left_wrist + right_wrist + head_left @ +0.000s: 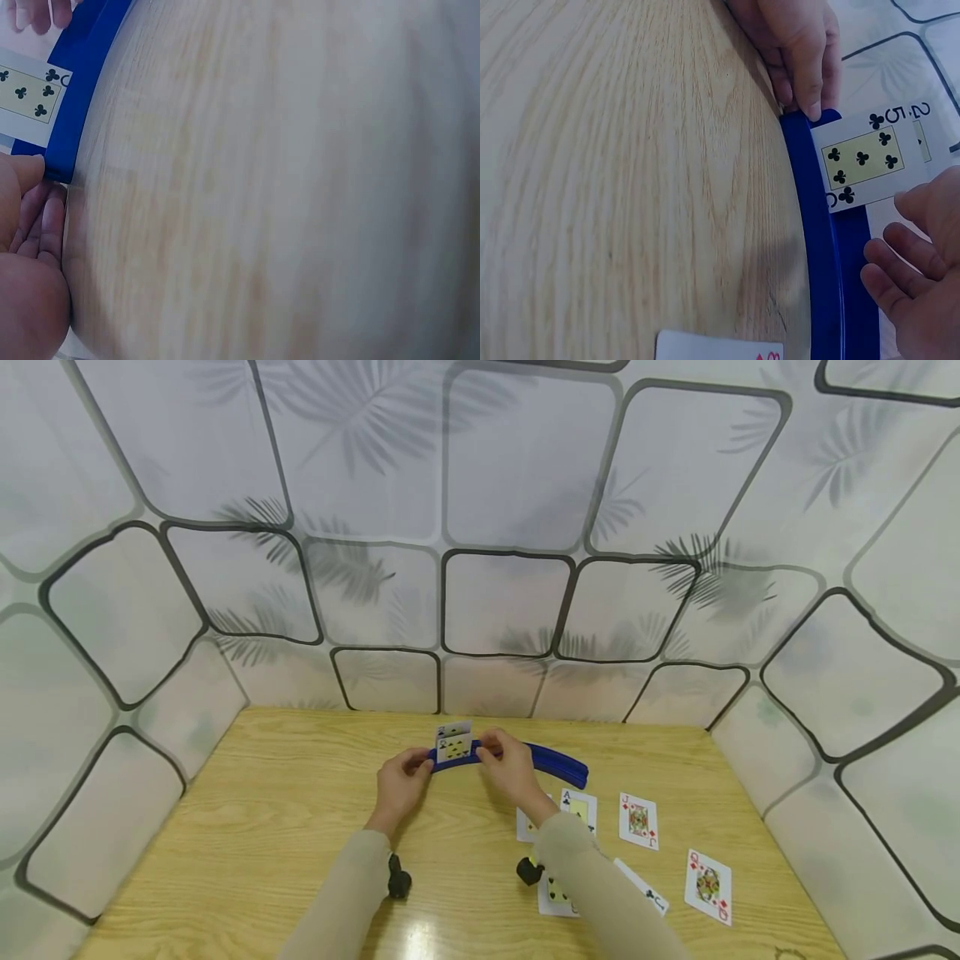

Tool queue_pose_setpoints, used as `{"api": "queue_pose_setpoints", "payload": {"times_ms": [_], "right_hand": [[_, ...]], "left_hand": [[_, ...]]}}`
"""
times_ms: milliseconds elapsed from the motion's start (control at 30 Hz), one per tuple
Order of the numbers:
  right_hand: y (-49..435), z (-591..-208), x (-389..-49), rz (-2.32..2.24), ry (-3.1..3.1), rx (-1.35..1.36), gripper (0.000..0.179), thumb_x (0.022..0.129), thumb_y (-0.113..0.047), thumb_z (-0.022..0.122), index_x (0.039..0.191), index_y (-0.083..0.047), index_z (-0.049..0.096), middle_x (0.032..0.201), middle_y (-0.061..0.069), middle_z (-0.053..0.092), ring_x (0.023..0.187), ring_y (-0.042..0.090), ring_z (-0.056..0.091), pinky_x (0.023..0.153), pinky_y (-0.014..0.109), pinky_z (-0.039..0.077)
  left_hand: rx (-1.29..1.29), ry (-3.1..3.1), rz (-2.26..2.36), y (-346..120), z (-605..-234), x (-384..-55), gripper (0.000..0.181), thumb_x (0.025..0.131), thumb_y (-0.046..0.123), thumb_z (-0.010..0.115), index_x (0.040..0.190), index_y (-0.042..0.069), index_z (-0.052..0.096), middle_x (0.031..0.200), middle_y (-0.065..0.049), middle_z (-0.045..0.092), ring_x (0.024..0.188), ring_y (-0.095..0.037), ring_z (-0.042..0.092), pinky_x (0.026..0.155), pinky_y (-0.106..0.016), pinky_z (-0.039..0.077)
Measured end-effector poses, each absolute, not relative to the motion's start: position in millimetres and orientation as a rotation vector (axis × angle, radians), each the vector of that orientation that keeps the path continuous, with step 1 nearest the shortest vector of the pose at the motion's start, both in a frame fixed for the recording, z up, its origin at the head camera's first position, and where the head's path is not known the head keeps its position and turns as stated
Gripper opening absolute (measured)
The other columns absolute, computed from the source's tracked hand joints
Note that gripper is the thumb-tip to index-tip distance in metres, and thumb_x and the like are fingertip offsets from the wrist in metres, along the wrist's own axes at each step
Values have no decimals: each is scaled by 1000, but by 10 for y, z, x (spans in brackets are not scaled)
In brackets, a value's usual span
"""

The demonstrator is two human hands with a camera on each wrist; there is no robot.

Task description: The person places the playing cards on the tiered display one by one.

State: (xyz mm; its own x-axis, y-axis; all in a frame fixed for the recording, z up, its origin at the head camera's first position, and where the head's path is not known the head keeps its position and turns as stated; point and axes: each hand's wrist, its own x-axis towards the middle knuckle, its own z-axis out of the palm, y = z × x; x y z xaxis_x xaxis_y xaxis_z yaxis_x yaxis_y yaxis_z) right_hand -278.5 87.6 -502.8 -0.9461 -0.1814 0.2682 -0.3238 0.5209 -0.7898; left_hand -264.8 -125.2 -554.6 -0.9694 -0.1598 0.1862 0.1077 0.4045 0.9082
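A curved blue card holder (557, 763) lies near the back of the wooden table. Toward its left end stands a five of clubs (861, 159), upright in a slot. Behind that one, a second card (921, 139) marked 2 rises from the holder, mostly hidden. My left hand (400, 789) pinches the left end of the holder, thumb in front and fingers behind. Just right of the standing cards is my right hand (512, 768), its fingers loosely bent above the holder. In the right wrist view the right thumb is close to the five's edge; whether it touches cannot be told.
Face-up cards lie at the right front: an ace of clubs (579, 807), a jack of diamonds (638, 820), a queen of diamonds (708, 887) and others partly under the right forearm. A patterned cloth wall (510, 602) encloses the table's back and sides.
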Motion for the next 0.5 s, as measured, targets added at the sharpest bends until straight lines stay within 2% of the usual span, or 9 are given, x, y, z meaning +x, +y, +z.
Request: {"api": "queue_pose_setpoints", "payload": {"times_ms": [300, 500], "right_hand": [[1076, -5013, -2702, 1308, -2622, 459, 23, 101, -14, 72, 121, -2, 71, 111, 13, 76, 103, 28, 72, 86, 42, 61], [1247, -4997, -2595, 1353, -2653, 448, 30, 101, -16, 72, 126, 0, 69, 117, 18, 74, 108, 33, 71, 93, 51, 60]], "left_hand": [[67, -2425, -1586, -1244, -5555, -2650, 24, 100, 6, 69, 123, 1, 75, 117, -19, 77, 109, -34, 72, 97, -49, 59], [73, -2424, -1597, -1240, -5544, -2638, 24, 100, 5, 69, 123, 1, 75, 118, -19, 77, 110, -35, 72, 98, -50, 59]]}}
